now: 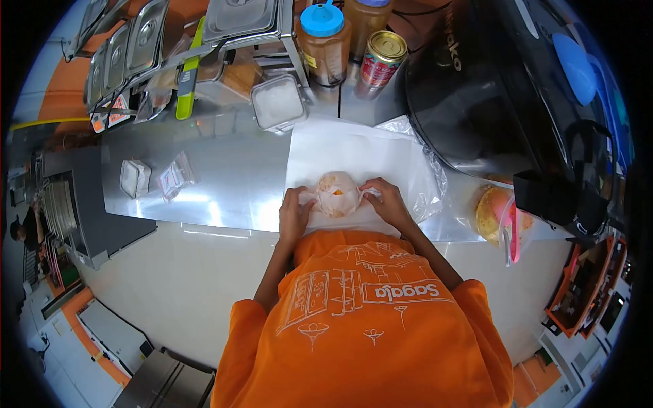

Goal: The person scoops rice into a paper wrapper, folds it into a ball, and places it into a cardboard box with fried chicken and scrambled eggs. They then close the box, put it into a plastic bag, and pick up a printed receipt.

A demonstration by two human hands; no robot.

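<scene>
Beyond hands [295, 214] and pale bundle [337, 197], a tub [276, 126] of white, perhaps granular contents [278, 102].

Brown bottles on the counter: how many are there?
2: the blue-capped bottle stands left of the red-and-gold can; the purple-capped bottle stands behind the can, cut off at the top edge. Others may be hidden.

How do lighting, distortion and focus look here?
Head view: heavy fisheye bending, black corners; head view: bright glare on the shiny, silver metal counter, left of the bare left hand; head view: that hand and the bare right hand look reasonably sharp around the round, white-wrapped bundle; head view: fine print on the red, gold-topped can is unreadable.
</scene>
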